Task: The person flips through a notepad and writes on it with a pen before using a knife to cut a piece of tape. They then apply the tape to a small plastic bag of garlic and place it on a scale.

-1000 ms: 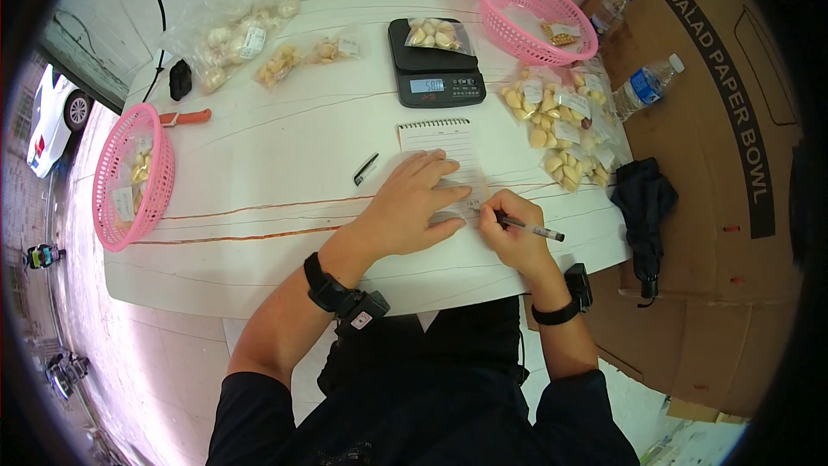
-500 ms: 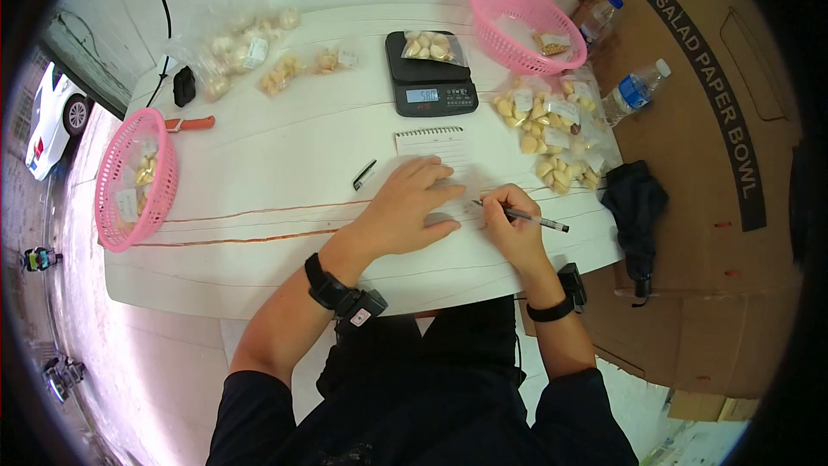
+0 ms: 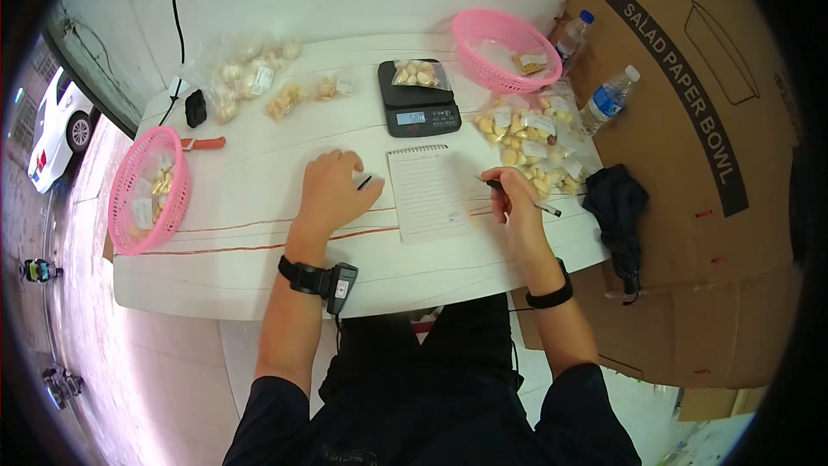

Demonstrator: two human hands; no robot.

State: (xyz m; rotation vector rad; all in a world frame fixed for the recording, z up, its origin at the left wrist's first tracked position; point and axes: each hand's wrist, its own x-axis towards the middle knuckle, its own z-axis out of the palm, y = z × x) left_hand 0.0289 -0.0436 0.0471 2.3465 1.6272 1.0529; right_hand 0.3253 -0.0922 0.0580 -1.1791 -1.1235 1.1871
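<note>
Pinching a slim clear-and-black plastic pen (image 3: 549, 209) in the right hand (image 3: 519, 205), seemingly for tip control, beside the white lined paper notepad (image 3: 427, 198), with the left hand (image 3: 328, 190) curled by a small black plastic cap (image 3: 364, 182), grip unclear.

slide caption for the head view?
Right hand holds a pen beside a spiral notepad; bagged garlic cloves sit on the digital scale.
</note>
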